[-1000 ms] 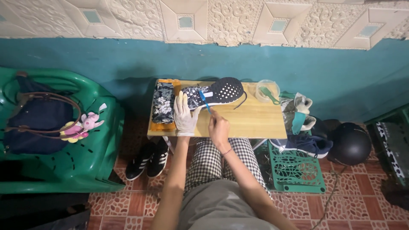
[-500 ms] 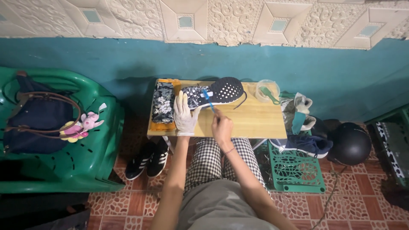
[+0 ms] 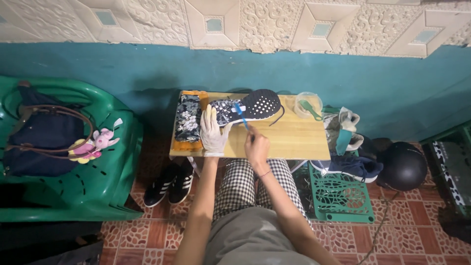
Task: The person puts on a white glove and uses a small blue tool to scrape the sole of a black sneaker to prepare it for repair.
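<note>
Gloved left hand (image 3: 214, 131) clamped on black speckled sneaker (image 3: 248, 106), lying sideways across wooden bench (image 3: 289, 142); bare right hand (image 3: 256, 145) gripping blue toothbrush (image 3: 241, 116), just below sneaker.

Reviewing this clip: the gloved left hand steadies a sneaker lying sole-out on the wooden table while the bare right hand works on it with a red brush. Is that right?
Not quite. In the head view the brush is blue, not red. The rest stands: the gloved left hand steadies the sneaker lying sole-out on the wooden table, and the bare right hand holds the brush.
</note>
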